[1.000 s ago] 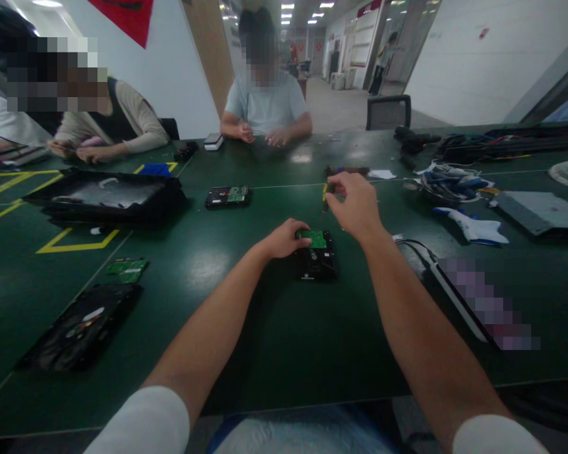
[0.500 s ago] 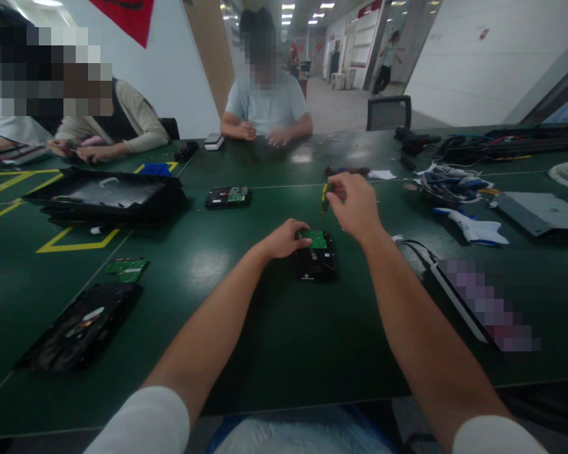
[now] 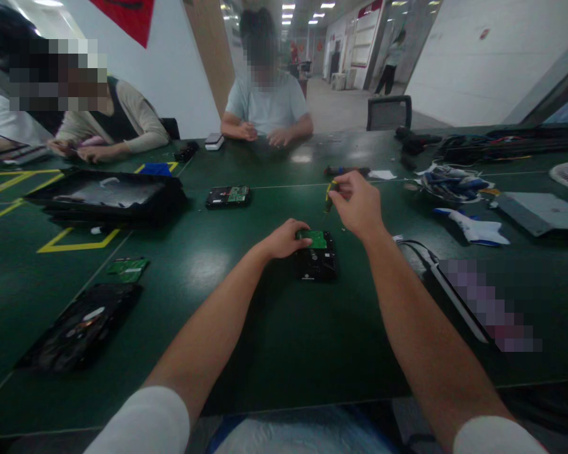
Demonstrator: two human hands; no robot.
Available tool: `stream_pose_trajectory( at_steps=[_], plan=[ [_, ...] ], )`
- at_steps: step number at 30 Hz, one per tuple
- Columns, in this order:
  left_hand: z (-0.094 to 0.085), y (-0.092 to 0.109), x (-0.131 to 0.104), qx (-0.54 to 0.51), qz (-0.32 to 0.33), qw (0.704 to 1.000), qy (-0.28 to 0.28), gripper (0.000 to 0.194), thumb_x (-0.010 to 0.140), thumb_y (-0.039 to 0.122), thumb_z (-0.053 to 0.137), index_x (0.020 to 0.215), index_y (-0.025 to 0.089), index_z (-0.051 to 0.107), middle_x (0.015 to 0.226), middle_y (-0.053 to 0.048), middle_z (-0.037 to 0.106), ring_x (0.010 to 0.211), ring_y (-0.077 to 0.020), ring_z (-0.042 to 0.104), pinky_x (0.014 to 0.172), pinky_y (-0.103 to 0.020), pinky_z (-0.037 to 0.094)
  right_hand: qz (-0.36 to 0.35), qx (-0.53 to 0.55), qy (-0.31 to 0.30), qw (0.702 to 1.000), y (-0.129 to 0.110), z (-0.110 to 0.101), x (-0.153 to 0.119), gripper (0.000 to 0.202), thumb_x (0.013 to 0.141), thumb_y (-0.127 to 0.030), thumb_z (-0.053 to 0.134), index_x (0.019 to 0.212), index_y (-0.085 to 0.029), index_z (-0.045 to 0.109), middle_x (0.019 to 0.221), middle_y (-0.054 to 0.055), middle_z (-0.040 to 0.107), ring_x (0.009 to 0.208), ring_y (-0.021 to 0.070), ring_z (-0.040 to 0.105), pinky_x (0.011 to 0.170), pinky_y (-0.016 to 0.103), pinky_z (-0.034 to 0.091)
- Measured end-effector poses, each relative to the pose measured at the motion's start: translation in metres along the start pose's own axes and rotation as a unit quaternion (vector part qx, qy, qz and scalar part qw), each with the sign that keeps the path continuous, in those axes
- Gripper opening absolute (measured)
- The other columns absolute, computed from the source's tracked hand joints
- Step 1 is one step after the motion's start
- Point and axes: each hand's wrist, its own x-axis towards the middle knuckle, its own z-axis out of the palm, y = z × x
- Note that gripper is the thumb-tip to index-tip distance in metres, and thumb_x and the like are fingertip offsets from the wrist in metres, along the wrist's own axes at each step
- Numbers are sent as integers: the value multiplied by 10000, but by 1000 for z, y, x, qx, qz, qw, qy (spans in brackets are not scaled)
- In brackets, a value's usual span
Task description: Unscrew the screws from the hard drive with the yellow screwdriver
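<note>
A black hard drive (image 3: 316, 266) lies on the green table in front of me, its green circuit board (image 3: 318, 239) facing up at the far end. My left hand (image 3: 285, 239) grips the drive's far left side, thumb resting on the board and fingers around the far edge. Above and to the right, my right hand (image 3: 360, 205) is closed on a screwdriver (image 3: 330, 194) with a yellow and dark handle. Its thin shaft points down toward the drive's far edge; whether the tip touches anything is too blurred to tell.
At left lie another drive (image 3: 82, 328), a loose circuit board (image 3: 129, 270) and black trays (image 3: 106, 195). A third drive (image 3: 228, 197) sits farther back. Gloves (image 3: 473, 227), a metal box (image 3: 542, 211) and a cabled device (image 3: 459, 302) are at right. Co-workers sit opposite.
My right hand and the screwdriver have shifted slightly to the right, and the screwdriver leans a little more. My left hand and the hard drive stay where they were.
</note>
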Motion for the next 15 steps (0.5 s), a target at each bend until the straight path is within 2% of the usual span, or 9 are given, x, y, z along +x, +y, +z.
stream_pose_trajectory(
  at_steps=[4, 9, 12, 15],
  plan=[
    [-1, 2, -1, 7, -2, 1000, -2, 523, 940, 460, 665, 1378, 177, 635, 1288, -138, 607, 1048, -255, 632, 970, -418, 532, 6, 12, 2, 1000, 0, 1, 0, 217, 850, -214, 733, 1057, -228, 669, 984, 47, 750, 888, 232, 734, 870, 430, 608],
    [-1, 2, -1, 7, -3, 1000, 1, 517, 942, 462, 667, 1371, 175, 640, 1289, -142, 604, 1052, -260, 630, 968, -424, 531, -30, -19, -15, 999, 1, -1, 2, 242, 866, -167, 674, 1093, -245, 706, 1101, 70, 737, 920, 225, 724, 883, 435, 611],
    [-1, 1, -1, 7, -1, 1000, 0, 512, 944, 458, 663, 1369, 173, 642, 1277, -143, 601, 1046, -259, 628, 966, -426, 531, -14, -12, -3, 1000, 2, -1, 2, 224, 852, -185, 692, 1070, -236, 678, 1113, 81, 730, 959, 240, 719, 868, 436, 617],
    [-1, 1, -1, 4, -4, 1000, -3, 500, 939, 457, 670, 1359, 186, 649, 1277, -134, 599, 1036, -253, 629, 961, -421, 533, 4, 0, -2, 1000, 1, -1, 1, 208, 856, -234, 723, 1049, -235, 647, 1023, 62, 737, 917, 239, 718, 858, 442, 616]
  ],
)
